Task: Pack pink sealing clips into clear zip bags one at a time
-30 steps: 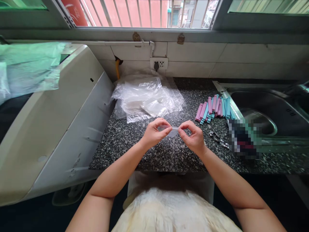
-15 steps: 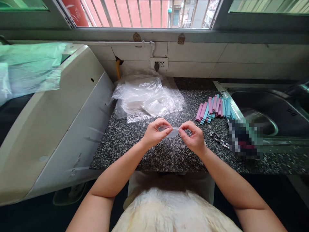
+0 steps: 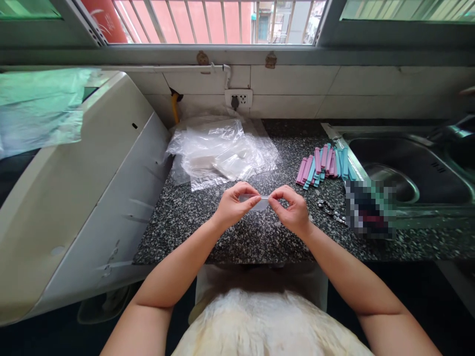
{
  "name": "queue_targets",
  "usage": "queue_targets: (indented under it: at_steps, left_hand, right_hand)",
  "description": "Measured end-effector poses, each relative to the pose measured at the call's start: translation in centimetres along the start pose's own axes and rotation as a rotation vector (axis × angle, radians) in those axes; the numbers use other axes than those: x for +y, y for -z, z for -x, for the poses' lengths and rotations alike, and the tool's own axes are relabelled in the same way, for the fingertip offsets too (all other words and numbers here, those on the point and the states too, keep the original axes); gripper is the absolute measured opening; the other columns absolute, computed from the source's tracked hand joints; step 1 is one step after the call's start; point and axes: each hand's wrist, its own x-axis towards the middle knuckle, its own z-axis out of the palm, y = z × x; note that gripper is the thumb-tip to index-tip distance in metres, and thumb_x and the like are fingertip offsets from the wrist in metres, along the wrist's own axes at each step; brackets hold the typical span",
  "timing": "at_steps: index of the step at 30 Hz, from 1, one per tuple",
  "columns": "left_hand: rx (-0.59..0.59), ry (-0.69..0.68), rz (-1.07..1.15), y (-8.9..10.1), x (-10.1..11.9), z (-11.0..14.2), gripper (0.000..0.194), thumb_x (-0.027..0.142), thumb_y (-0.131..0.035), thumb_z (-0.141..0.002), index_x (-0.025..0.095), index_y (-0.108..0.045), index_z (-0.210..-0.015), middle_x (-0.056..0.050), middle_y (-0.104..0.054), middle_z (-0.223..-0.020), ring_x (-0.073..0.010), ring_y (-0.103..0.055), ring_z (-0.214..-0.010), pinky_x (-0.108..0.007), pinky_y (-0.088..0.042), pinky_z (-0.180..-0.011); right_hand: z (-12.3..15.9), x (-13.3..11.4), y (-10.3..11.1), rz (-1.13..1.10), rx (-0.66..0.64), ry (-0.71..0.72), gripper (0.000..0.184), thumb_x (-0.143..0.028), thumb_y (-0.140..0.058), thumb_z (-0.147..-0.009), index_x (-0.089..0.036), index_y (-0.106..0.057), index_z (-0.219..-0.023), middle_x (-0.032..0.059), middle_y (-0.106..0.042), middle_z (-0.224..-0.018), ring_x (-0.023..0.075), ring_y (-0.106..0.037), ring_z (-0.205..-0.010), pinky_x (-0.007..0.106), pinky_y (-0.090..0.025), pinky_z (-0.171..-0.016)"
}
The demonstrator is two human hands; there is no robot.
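My left hand (image 3: 234, 205) and my right hand (image 3: 291, 210) pinch the two ends of a small clear plastic bag (image 3: 260, 201) just above the speckled granite counter (image 3: 222, 232). The bag hangs stretched between thumbs and forefingers. Behind my hands lies a heap of clear plastic bags (image 3: 218, 151). To the right of it sits a pile of pink and blue clips (image 3: 322, 163), a short reach from my right hand.
A steel sink (image 3: 404, 168) is set into the counter at the right, with a blurred-out object (image 3: 369, 207) by its near corner and small metal pieces (image 3: 328, 210) beside it. A white appliance (image 3: 81, 188) stands at the left. A wall socket (image 3: 237, 99) sits below the window.
Both hands keep the same pinch on the small bag. The view has shifted slightly, so everything sits a little further left in frame.
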Motion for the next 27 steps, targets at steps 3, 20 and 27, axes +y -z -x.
queue_targets:
  at_steps: [3, 20, 27]
  left_hand:
    - [-0.005, 0.013, -0.003, 0.00, -0.02, -0.02, 0.012, 0.027, -0.064, -0.074, 0.017, -0.063, -0.067, -0.001, -0.057, -0.066, -0.0115, -0.052, -0.066, -0.026, -0.042, -0.062]
    - [0.003, 0.004, 0.005, -0.16, 0.07, -0.08, 0.011, 0.026, -0.065, -0.072, 0.017, -0.062, -0.066, -0.001, -0.058, -0.065, -0.0110, -0.053, -0.063, -0.026, -0.044, -0.061]
    - [0.021, 0.011, 0.014, 0.14, -0.14, -0.06, 0.010, 0.025, -0.063, -0.074, 0.016, -0.062, -0.069, -0.001, -0.057, -0.066, -0.0109, -0.053, -0.064, -0.026, -0.043, -0.061]
  right_hand:
    - [0.01, 0.06, -0.02, -0.007, -0.005, 0.011, 0.009, -0.018, -0.058, -0.078, -0.020, -0.056, -0.069, 0.0001, -0.059, -0.067, 0.0141, -0.053, -0.067, 0.030, -0.044, -0.065]
    - [0.01, 0.00, 0.03, 0.013, -0.010, -0.003, 0.012, -0.019, -0.056, -0.080, -0.020, -0.054, -0.067, 0.0002, -0.057, -0.065, 0.0144, -0.052, -0.066, 0.030, -0.042, -0.063]
    - [-0.14, 0.03, 0.23, -0.002, -0.005, -0.040, 0.011, -0.019, -0.056, -0.080, -0.020, -0.055, -0.068, -0.0001, -0.056, -0.066, 0.0138, -0.052, -0.066, 0.029, -0.042, -0.063]
